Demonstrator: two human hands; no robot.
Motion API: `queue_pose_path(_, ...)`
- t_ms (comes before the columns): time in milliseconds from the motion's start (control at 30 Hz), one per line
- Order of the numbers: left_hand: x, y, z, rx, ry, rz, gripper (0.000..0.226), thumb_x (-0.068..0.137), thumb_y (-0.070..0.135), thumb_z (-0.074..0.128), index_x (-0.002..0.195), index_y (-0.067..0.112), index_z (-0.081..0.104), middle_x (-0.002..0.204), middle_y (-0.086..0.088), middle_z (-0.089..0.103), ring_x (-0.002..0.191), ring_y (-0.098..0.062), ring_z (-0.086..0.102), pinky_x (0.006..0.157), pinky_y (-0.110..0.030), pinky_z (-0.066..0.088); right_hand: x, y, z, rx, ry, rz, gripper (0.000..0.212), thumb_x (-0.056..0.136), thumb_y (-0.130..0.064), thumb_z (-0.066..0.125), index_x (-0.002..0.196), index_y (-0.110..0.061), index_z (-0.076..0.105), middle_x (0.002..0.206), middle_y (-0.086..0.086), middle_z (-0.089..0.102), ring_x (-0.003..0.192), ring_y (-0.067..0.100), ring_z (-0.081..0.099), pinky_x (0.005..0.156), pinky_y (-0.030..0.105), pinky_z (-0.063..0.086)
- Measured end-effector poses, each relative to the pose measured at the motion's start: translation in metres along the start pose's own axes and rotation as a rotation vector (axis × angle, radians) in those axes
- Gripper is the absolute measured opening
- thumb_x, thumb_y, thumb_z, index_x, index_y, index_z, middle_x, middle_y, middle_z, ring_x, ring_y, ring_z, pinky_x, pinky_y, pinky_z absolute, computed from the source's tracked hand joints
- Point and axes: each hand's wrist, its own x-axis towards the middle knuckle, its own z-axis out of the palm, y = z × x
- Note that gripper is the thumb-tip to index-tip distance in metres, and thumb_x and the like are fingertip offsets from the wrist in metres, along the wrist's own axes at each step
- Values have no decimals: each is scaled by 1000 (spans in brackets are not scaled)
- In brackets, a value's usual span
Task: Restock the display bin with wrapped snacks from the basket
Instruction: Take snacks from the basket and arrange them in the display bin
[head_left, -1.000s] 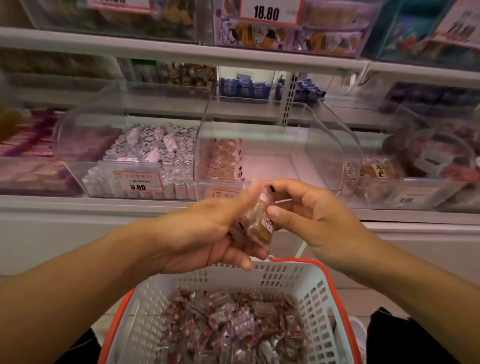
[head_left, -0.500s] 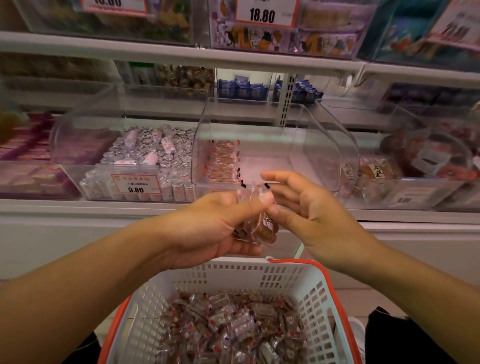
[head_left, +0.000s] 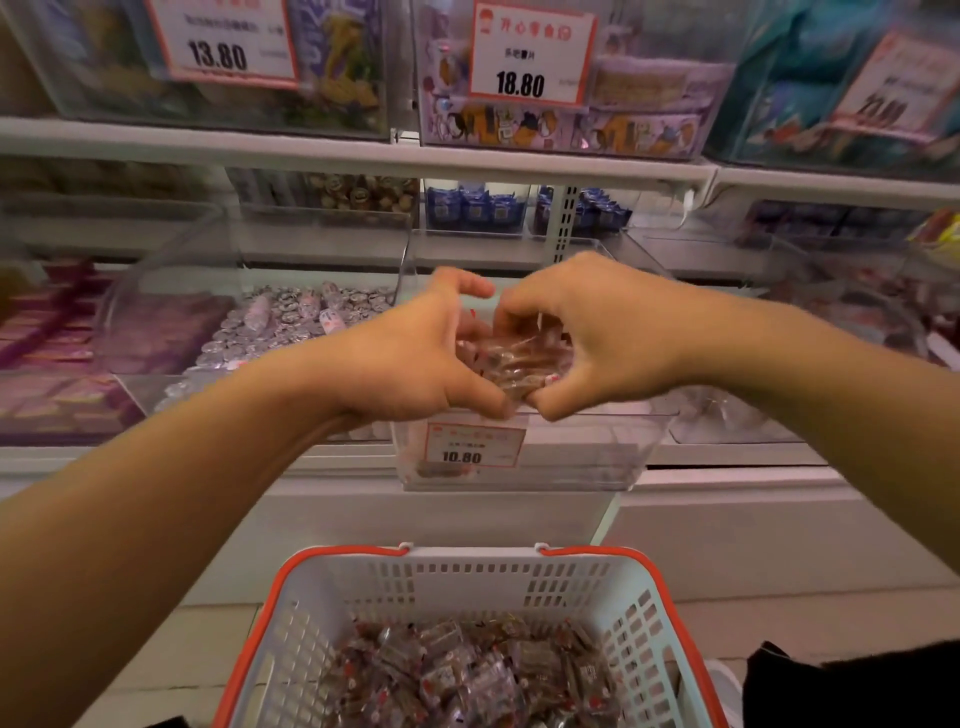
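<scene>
Now you are reaching both hands, left hand (head_left: 415, 358) and right hand (head_left: 587, 338), forward from above the basket (head_left: 291, 618) to over the display bin (head_left: 597, 447), together clasping a cluster of wrapped snacks (head_left: 506, 364), ready to drop.

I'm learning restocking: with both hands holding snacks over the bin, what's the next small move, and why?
Probably lower and release: the left hand and right hand grip the wrapped snacks together above the clear display bin.

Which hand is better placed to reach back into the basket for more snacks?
Probably the left hand: the right hand curls over more of the wrapped snacks above the display bin. Both are about equally far from the basket, so the difference is small.
</scene>
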Motion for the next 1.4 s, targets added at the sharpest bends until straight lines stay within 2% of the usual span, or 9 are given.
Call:
queue_pose_path(133,4,-20,-14,659,349,292,68,80,41,74,136,27,38,117,12,53,103,-5,56,84,-22,46,56,59,15,-8,-118,298,24,73,-42,79,82,-24,66,75,-10,64,68,7,60,53,22,40)
queue_pose_path(233,3,-33,-18,1096,118,442,30,92,51,47,108,29,61,94,12,58,89,-12,58,78,-28,47,98,103,43,-53,-204,499,26,80,-39,76,83,-16,65,82,1,64,73,15,61,56,26,44)
queue_pose_path(300,7,-42,-18,1232,61,516,44,97,52,31,84,25,63,77,10,58,75,-14,54,70,-31,37,118,120,67,-82,-235,579,29,81,-37,76,75,-16,58,82,3,61,71,17,58,57,28,44)
queue_pose_path(433,7,-54,-21,1229,47,587,55,96,59,14,70,26,49,61,6,51,60,-15,48,71,-31,22,141,134,105,-75,-177,650,25,79,-28,78,80,-12,58,77,3,54,68,18,52,65,28,42)
queue_pose_path(633,7,-59,-24,1234,18,628,44,94,56,19,71,29,45,65,5,60,64,-18,55,71,-31,19,150,137,125,15,-23,701,53,78,-20,81,123,-7,57,121,12,61,108,28,60,85,31,49)
queue_pose_path(833,11,-64,-25,1284,-12,642,50,86,64,10,79,31,47,75,10,64,75,-13,58,72,-31,11,143,137,118,132,67,916,57,74,-22,87,120,-4,58,120,12,64,108,27,64,82,24,51)
queue_pose_path(933,11,-66,-25,1269,-28,644,42,88,62,15,78,33,43,78,10,63,78,-13,58,74,-29,12,142,135,117,316,90,948,68,68,-21,91,123,0,57,118,13,64,109,29,64,94,35,54)
queue_pose_path(1067,9,-58,-27,1257,-26,653,36,88,59,24,77,30,43,77,9,64,78,-14,57,73,-29,11,146,127,110,573,75,987,58,70,-2,87,119,4,57,99,16,68,93,30,71,84,40,60)
queue_pose_path(1400,-5,-58,-24,1303,-33,689,39,90,60,21,82,31,46,79,9,62,78,-13,56,75,-28,12,133,114,104,579,-51,1002,52,78,-1,81,124,0,58,119,18,64,104,30,67,89,40,58)
